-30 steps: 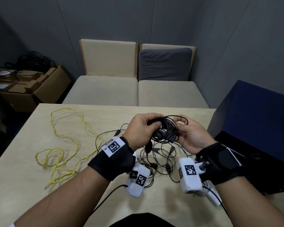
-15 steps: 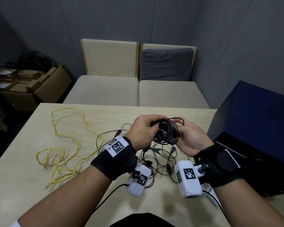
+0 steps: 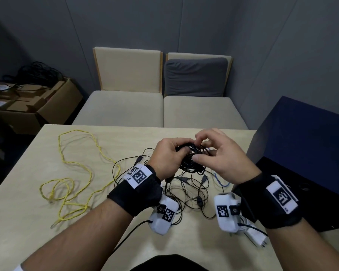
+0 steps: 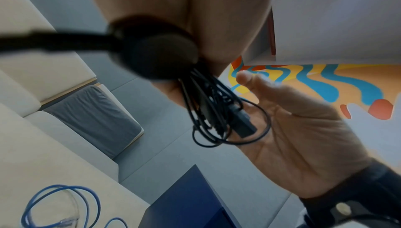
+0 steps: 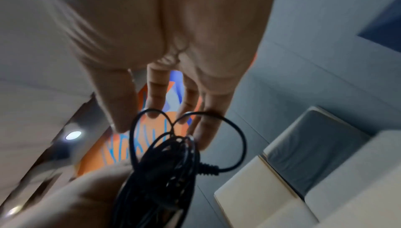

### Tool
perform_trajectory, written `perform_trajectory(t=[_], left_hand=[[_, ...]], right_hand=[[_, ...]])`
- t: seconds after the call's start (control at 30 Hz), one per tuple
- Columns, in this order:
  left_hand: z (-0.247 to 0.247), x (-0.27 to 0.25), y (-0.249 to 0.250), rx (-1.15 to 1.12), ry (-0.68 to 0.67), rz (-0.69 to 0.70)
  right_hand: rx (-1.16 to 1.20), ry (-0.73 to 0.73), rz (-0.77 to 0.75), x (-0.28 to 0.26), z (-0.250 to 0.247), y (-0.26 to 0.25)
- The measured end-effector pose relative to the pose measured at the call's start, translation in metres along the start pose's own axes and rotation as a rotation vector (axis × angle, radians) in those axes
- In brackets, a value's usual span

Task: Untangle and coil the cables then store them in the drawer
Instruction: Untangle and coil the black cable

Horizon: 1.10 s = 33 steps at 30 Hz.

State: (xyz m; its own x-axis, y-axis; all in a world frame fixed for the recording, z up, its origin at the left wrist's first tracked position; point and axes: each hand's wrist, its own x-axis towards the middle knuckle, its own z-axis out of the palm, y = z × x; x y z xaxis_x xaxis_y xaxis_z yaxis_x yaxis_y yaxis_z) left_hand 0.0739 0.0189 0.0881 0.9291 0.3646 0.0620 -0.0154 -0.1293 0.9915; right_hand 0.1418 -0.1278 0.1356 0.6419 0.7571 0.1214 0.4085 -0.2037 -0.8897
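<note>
- Currently, left hand point(image 3: 168, 153): grip is clamping the black coil point(image 3: 192, 161), thumb and curled fingers pinching its upper side; count, one.
- Right hand point(image 3: 223, 159): fingers are lying loose, tips touching an outer loop, nothing clenched; count, one.
- Black coil: is hanging down from the left grip, between both hands, above the counter point(image 3: 24, 173); one plug point(image 4: 243, 125) is showing.
- Drawer unit point(image 3: 305, 153), dark blue: is standing right of the coil, with the right hand nearer, so stowing probably goes rightward; count, one.
- Black tangle point(image 3: 186, 192): is lying under the hands; strands uncountable.
- Yellow cable point(image 3: 76, 169), one, is sprawling left; blue cable point(image 4: 63, 187), one, is lying partly hidden.
</note>
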Motion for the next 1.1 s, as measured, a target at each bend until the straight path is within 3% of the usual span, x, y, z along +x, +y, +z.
perform_trajectory(t=[0.13,0.37,0.53,0.67,1.0,1.1], left_hand=[[-0.001,-0.001,-0.002,0.014,-0.003,0.008],[-0.004,-0.002,-0.007,0.099,0.018,-0.009],[-0.004,-0.003,0.005,0.101,-0.022,0.062],[-0.001,0.001,0.014,0.21,-0.02,0.128],[0.004,0.0,0.018,0.459,-0.03,0.222],[0.003,0.0,0.019,0.477,-0.026,0.21]], right_hand=[[-0.253,0.019,-0.078,0.0,0.008,0.006],[-0.55,-0.012,-0.04,0.005,0.018,0.008],[-0.394,0.094,-0.144,0.007,0.017,-0.003],[-0.046,0.143,0.004,0.009,0.01,-0.006],[0.038,0.231,0.205,0.016,0.01,0.007],[-0.152,0.258,0.159,0.016,0.013,0.005]])
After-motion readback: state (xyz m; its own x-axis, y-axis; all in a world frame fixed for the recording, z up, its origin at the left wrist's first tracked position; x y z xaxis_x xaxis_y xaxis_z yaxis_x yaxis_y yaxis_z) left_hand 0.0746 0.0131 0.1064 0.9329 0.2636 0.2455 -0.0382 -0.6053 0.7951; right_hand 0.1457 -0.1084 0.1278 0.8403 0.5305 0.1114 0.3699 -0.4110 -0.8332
